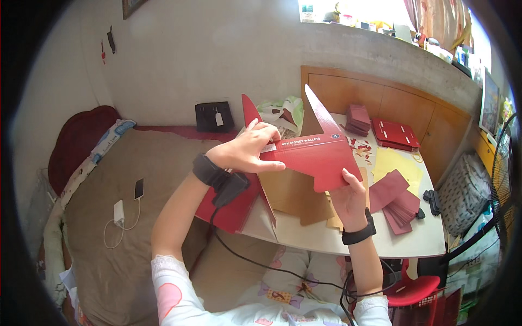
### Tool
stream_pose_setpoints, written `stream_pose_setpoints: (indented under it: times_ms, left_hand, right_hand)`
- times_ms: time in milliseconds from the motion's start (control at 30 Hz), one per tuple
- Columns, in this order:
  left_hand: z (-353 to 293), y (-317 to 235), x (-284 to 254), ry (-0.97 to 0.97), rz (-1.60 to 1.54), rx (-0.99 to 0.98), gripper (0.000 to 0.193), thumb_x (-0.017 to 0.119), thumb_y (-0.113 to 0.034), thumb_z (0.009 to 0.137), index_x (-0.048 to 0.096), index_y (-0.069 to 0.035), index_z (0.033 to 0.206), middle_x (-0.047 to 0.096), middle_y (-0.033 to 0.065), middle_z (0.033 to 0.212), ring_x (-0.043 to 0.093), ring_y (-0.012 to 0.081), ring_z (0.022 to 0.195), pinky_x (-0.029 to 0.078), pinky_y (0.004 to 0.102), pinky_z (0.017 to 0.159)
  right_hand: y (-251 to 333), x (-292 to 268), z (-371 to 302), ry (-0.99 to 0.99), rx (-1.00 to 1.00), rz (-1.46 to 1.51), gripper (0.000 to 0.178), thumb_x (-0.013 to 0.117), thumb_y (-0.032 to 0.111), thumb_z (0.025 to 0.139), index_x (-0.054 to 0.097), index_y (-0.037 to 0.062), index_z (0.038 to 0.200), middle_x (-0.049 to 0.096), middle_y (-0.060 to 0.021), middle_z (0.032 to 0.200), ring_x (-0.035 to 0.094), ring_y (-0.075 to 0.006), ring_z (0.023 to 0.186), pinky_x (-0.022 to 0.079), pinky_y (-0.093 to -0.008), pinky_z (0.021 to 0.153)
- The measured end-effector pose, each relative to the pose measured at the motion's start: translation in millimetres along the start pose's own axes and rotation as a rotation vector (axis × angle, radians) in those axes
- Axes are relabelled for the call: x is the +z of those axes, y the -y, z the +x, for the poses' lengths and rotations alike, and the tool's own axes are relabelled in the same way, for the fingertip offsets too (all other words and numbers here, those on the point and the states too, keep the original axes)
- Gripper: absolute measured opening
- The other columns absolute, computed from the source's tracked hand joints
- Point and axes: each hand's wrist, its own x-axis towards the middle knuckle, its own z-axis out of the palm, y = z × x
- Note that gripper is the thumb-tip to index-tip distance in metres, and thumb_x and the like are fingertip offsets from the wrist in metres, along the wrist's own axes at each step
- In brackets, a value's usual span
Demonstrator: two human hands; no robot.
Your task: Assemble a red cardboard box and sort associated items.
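A red printed cardboard wrapper (321, 155) with two pointed flaps standing up is held over the white table. My right hand (350, 198) grips its lower right corner, thumb on the front and fingers behind. My left hand (250, 148) is at the wrapper's left end, with bent fingers by the fold and the thumb stretched along the front; some fingertips are hidden. Below the wrapper lie brown paper envelopes (288, 201). A larger red folded card (231, 212) rests under my left forearm. Dark red envelopes (399, 201) are fanned out to the right of my right hand.
Yellow sheets (399, 165), a stack of red wrappers (396, 134), a dark red pile (358, 119) and paper scraps (361, 149) lie at the table's right. A bed (109, 244) with a phone (140, 188) stands left. A fan (503, 185) is far right. A cable hangs between my arms.
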Motion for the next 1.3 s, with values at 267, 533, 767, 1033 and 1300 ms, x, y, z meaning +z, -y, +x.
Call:
stream_pose_setpoints:
  times_ms: [267,533,767,1033,1300]
  left_hand:
    - [3,-1,11,0.074,0.115,0.021,0.072,0.059,-0.051,0.081,0.042,0.005,0.123,0.049,0.022,0.118,0.035,0.0345,0.126,0.008,0.0551,0.109]
    - [8,-6,6,0.148,0.103,-0.025,0.072,0.061,-0.051,0.08,0.043,0.007,0.118,0.051,0.0227,0.112,0.038,0.0326,0.123,0.008,0.0555,0.109]
    - [9,-9,-2,0.168,0.048,-0.09,0.073,0.066,-0.052,0.075,0.047,0.007,0.113,0.053,0.0173,0.092,0.044,0.0319,0.108,0.017,0.0512,0.107]
    - [10,-6,2,0.115,0.036,-0.019,0.07,0.07,-0.038,0.072,0.046,0.005,0.121,0.051,0.0176,0.088,0.043,0.0311,0.099,0.038,0.0376,0.088]
    - [17,-12,5,0.085,0.022,-0.05,0.06,0.073,-0.025,0.069,0.048,0.002,0.117,0.053,0.0183,0.091,0.047,0.0308,0.095,0.039,0.0381,0.086]
  right_hand:
    - [6,8,-7,0.055,0.075,0.105,0.029,0.049,0.01,0.091,0.052,0.0004,0.118,0.06,-0.0099,0.114,0.057,-0.0219,0.106,0.043,-0.0369,0.093]
    - [-11,6,-9,-0.059,0.053,0.222,0.029,0.046,0.009,0.094,0.048,0.0027,0.122,0.056,-0.0093,0.12,0.053,-0.0211,0.111,0.041,-0.0377,0.096]
    - [-8,9,-5,-0.053,0.072,0.189,0.028,0.047,0.01,0.094,0.049,0.0032,0.121,0.057,-0.0083,0.118,0.053,-0.0208,0.11,0.041,-0.0375,0.097]
    - [-29,1,2,-0.001,0.067,0.376,0.033,0.048,0.015,0.094,0.046,0.0032,0.124,0.054,-0.0082,0.123,0.05,-0.0214,0.113,0.037,-0.039,0.1]
    - [-58,-13,31,0.029,0.01,0.516,0.039,0.052,0.019,0.092,0.043,0.0062,0.128,0.049,-0.0079,0.128,0.044,-0.0224,0.12,0.032,-0.0404,0.105]
